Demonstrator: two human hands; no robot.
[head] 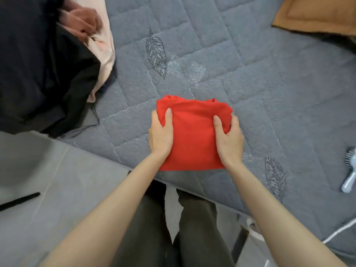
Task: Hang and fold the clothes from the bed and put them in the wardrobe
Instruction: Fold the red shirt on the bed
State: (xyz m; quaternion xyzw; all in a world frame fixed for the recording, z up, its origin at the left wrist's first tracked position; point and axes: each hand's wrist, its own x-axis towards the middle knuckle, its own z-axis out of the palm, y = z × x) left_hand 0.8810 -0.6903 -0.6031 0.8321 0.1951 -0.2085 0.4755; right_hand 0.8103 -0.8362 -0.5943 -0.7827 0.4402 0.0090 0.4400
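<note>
A red garment (192,130), folded into a compact rectangle, lies near the front edge of the grey quilted bed (250,78). My left hand (160,134) grips its left side, thumb on top and fingers tucked under the edge. My right hand (229,137) grips the right side the same way. At the far left of the bed lies a heap of black clothes (38,74) with a pale pink garment (104,51) on it.
A brown pillow (316,14) sits at the back right. A light blue hairbrush (349,170) lies at the right edge, with a white cable (339,231) below it. Grey floor (57,189) with a black stick (19,201) is at the left; my legs stand against the bed.
</note>
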